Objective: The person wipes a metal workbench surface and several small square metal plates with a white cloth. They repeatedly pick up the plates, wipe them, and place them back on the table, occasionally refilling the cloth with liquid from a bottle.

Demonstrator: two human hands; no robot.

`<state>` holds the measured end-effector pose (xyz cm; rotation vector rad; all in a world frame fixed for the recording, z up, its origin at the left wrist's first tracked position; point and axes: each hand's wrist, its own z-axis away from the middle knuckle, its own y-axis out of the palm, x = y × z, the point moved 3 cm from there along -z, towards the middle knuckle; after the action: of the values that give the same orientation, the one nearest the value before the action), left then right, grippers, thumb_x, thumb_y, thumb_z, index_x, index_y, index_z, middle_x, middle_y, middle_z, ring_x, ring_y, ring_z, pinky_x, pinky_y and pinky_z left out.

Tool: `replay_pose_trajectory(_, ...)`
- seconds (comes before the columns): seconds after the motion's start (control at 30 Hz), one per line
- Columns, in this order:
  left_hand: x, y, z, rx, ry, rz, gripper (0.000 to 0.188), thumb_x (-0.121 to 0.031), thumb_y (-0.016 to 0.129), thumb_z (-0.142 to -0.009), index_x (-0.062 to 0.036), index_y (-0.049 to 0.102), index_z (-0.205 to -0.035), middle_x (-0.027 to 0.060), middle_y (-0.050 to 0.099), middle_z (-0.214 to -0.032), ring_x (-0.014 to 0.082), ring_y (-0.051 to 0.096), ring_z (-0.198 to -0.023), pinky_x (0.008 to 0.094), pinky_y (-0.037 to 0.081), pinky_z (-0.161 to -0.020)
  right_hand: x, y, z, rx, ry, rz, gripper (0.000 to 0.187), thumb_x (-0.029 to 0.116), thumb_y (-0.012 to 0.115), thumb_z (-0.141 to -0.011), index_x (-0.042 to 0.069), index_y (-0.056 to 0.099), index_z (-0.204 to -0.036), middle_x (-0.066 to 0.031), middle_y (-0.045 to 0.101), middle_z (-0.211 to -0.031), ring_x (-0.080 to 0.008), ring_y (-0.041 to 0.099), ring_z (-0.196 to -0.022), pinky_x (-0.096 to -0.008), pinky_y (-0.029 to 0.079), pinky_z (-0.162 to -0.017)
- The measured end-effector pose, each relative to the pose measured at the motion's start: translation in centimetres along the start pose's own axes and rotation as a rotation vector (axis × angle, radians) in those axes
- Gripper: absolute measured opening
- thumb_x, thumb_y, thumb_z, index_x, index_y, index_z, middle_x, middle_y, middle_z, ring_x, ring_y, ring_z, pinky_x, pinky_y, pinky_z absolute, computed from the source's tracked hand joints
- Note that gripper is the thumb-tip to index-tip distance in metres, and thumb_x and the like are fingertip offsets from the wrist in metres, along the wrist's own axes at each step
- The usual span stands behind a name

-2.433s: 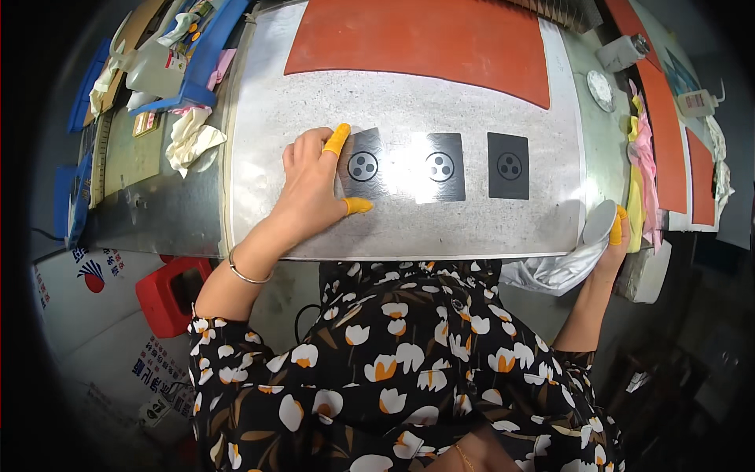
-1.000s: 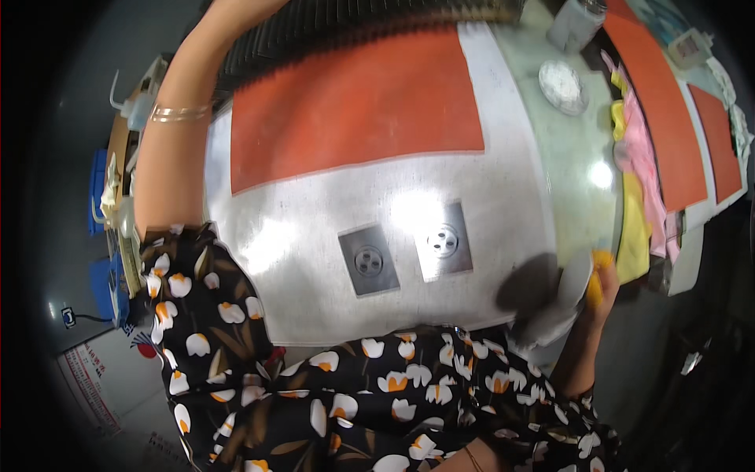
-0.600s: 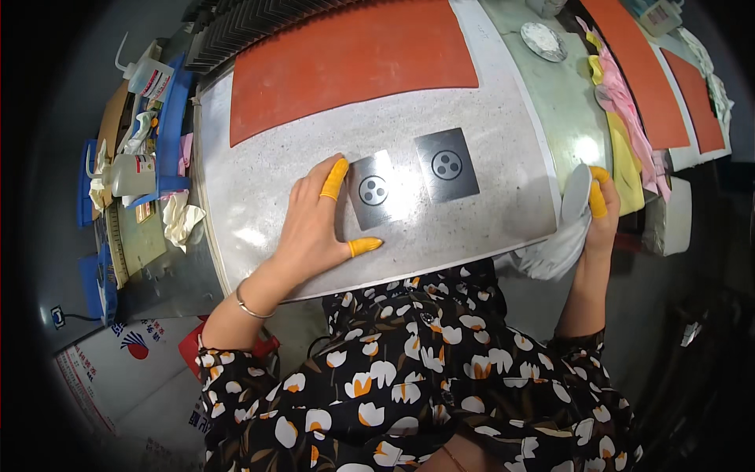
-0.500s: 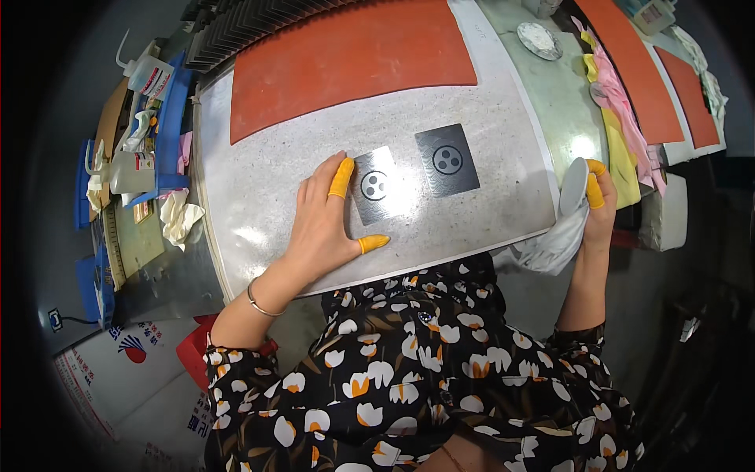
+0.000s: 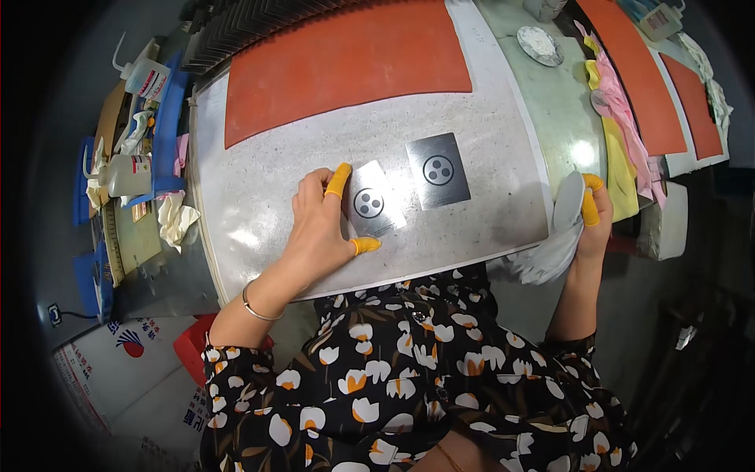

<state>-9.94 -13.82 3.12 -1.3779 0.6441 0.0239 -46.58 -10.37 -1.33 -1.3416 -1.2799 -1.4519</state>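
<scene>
Two thin rectangular metal plates, each with a black ring enclosing several dark dots, lie side by side on a pale grey sheet [image 5: 267, 181]. The left plate [image 5: 381, 220] is bright with glare; the right plate [image 5: 456, 185] looks darker. My left hand [image 5: 311, 224] is at the bright plate's left edge, thumb and forefinger spread and wearing yellow finger cots. Whether its fingertips touch the plate I cannot tell. Off the sheet's right side, my right hand [image 5: 596, 224], also in yellow cots, grips a round flat pad [image 5: 569, 200] with pale grey cloth [image 5: 546, 259] hanging from it.
A red-brown mat [image 5: 346, 67] covers the sheet's far part, with dark ridged racks [image 5: 275, 27] behind. A dish of white material [image 5: 539, 43] stands far right, near pink and yellow cloths [image 5: 621, 141]. Squeeze bottles [image 5: 130, 175] and a blue tray [image 5: 169, 134] are at left.
The bright plate has slid slightly toward me and turned a little, with my left hand beside it. My right hand and the pad have lowered slightly. The whole view has shifted a bit.
</scene>
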Motion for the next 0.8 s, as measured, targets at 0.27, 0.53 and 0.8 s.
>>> replay_pose_trajectory(0.27,-1.0,-2.2,-1.6,0.012,0.015,-0.039,0.095,-0.021,0.08,-0.049,0.0007,0.032,-0.128,0.0183,0.041,-0.112,0.0327,0.04,-0.105,0.0399,0.034,-0.092,0.1,-0.3,0.3,-0.082,0.082,0.187,0.022,0.008,0.053,-0.083,-0.002,0.052,-0.104,-0.0022,0.056,-0.092,-0.0089,0.051,-0.082,-0.0209,0.039,-0.072)
replay_pose_trajectory(0.53,3.4,-22.3,-23.4,-0.453,0.088,-0.329,0.086,-0.029,0.073,-0.058,0.0093,0.034,-0.124,0.021,0.042,-0.114,0.0341,0.053,-0.095,0.0355,0.045,-0.081,0.6,0.0,0.1,-0.041,0.071,-0.006,0.033,0.025,0.065,-0.078,-0.002,0.052,-0.094,-0.003,0.056,-0.081,-0.0101,0.052,-0.071,-0.0225,0.041,-0.066)
replay_pose_trajectory(0.8,6.7,-17.8,-42.3,0.031,0.005,-0.522,0.077,-0.026,0.073,-0.06,0.0098,0.04,-0.119,0.0209,0.041,-0.113,0.0334,0.049,-0.103,0.0355,0.045,-0.087,0.6,-0.3,0.3,-0.143,0.084,-0.014,0.037,0.027,0.07,-0.074,-0.001,0.051,-0.089,-0.0046,0.056,-0.078,-0.0101,0.052,-0.068,-0.0215,0.041,-0.062)
